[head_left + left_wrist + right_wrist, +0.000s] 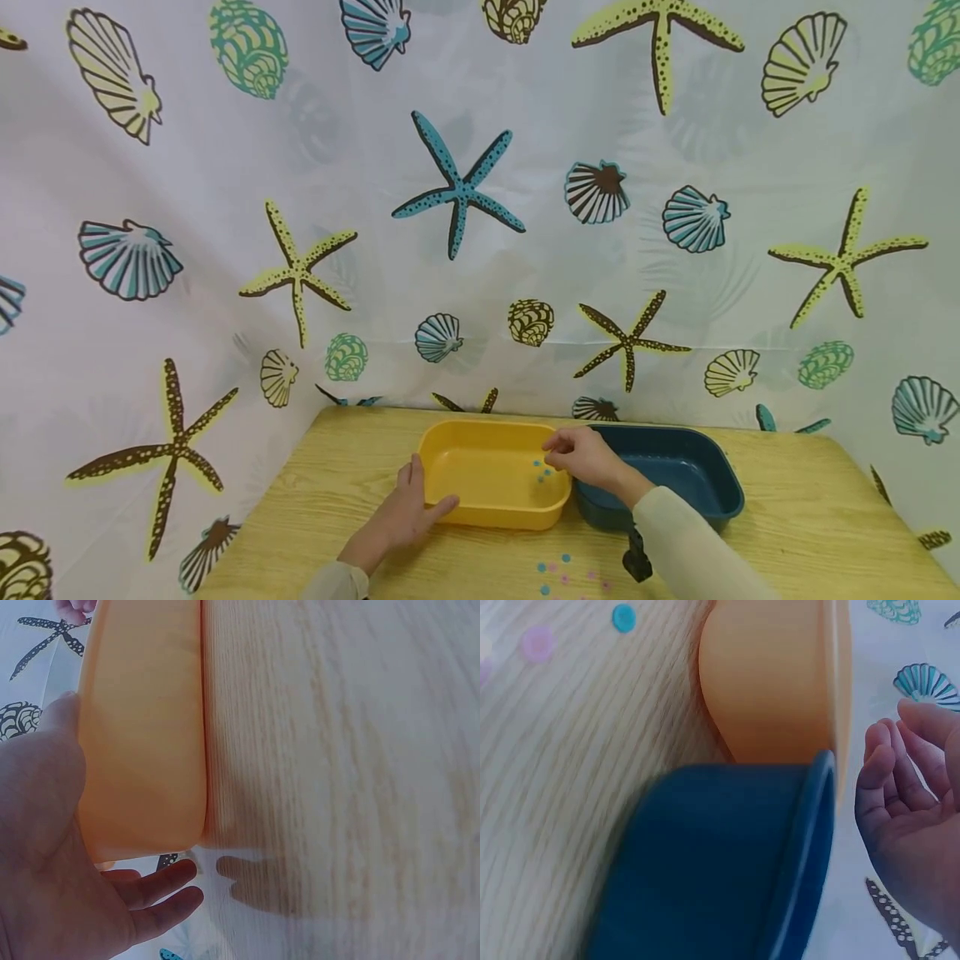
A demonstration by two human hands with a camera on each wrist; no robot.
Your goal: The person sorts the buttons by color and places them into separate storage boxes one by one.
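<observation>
My left hand is at the front left corner of a yellow plastic tub, its thumb along the front rim and fingers by the left end. In the left wrist view, two fingers stretch loosely past the tub's end. My right hand is over the yellow tub's right end. In the right wrist view, its fingers bend toward the thumb; I cannot tell whether something small is between their tips. Several small blue discs show against the tub's interior, just below these fingers.
A dark blue tub stands right beside the yellow one, partly behind my right forearm. More blue discs and pink discs lie on the wooden table in front. A curtain with shells and starfish hangs behind.
</observation>
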